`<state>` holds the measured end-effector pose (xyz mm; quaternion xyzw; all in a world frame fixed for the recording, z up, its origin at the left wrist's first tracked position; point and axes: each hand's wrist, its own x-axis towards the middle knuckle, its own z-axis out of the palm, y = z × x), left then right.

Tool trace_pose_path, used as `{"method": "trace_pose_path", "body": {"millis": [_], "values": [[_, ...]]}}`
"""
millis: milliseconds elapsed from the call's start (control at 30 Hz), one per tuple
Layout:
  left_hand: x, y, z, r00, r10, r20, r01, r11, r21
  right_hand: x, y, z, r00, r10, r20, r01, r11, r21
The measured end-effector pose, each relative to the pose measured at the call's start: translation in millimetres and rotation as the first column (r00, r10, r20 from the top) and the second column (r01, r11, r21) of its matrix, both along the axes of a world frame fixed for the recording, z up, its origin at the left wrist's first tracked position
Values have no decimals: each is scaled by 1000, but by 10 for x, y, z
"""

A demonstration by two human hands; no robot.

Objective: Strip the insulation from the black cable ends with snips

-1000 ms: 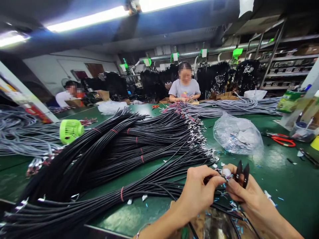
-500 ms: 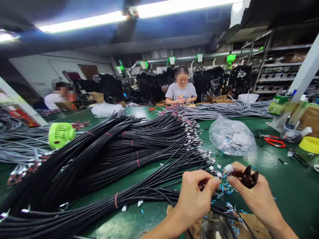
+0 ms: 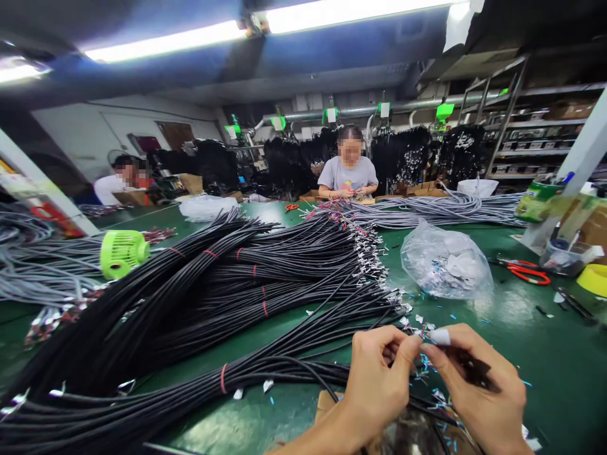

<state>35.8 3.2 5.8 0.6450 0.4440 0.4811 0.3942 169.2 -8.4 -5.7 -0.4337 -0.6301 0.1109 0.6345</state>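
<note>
Both my hands meet low at the right over the green table. My left hand is closed, pinching the stripped end of a black cable whose thin coloured wires stick out between the hands. My right hand is closed round dark-handled cutters, and its white-taped fingertip touches the wire ends. A large heap of bundled black cables with red ties spreads to the left of my hands.
A clear plastic bag lies beyond my hands, red scissors and a yellow bowl to the right. A green fan sits among grey cables at left. Two people work at the far side.
My right hand has turned over, so the cutter tips that pointed up now lie down in the palm. Both hands have dropped a little lower. The view has swung slightly.
</note>
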Motion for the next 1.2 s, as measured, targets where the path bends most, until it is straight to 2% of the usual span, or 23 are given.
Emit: {"method": "trace_pose_path", "body": {"millis": [67,133,200,233,267,333,367,400,433,467,500,567,600,667,700,800,933,1033,1200], "values": [[-21,9,23,999,11,-43,-10,999,32,12,6,25,999,23,36,-23,1000,-13],[-49,22,52,995,27,-96,-18,995,98,47,28,34,992,123,17,-119,984,-136],[-70,32,78,990,26,-140,-3,987,161,97,57,21,973,223,-53,-229,934,-273],[-75,33,87,987,17,-159,13,983,186,131,73,11,971,226,-73,-238,924,-300],[-76,29,92,985,6,-175,31,978,206,172,89,3,981,180,-76,-195,933,-301],[-73,12,93,982,-12,-189,55,973,225,278,120,3,997,-47,-66,30,971,-236],[-72,2,90,983,-16,-181,56,974,219,334,134,14,974,-210,-89,188,959,-212],[-71,-8,84,987,-20,-162,53,978,200,381,143,32,925,-354,-137,322,923,-211],[-71,-14,78,990,-21,-136,45,984,172,413,148,54,887,-430,-170,394,895,-207],[-72,-17,71,994,-25,-108,40,989,141,425,148,77,885,-436,-166,402,893,-201],[-73,-16,65,996,-25,-81,34,993,114,413,141,96,912,-386,-140,355,912,-206],[-73,-7,56,999,-16,-46,20,996,86,340,111,114,980,-184,-76,162,959,-233],[-71,-2,53,999,-10,-39,13,996,86,292,91,112,997,-52,-53,38,968,-250],[-66,6,51,999,4,-50,1,995,95,208,52,95,996,74,-46,-83,965,-248],[-62,8,51,998,8,-62,-2,995,98,180,35,87,994,90,-57,-101,965,-244],[-50,8,55,995,35,-93,-25,993,114,142,-2,79,992,25,-127,-55,968,-244],[-37,3,57,987,104,-122,-79,978,194,145,-15,89,985,-25,-169,-22,962,-273],[-27,-9,44,981,121,-152,-78,962,262,162,-2,81,989,-31,-147,-14,955,-295],[-3,-34,-1,969,140,-204,-64,939,337,200,21,55,1000,-3,-25,-4,959,-282]]}}
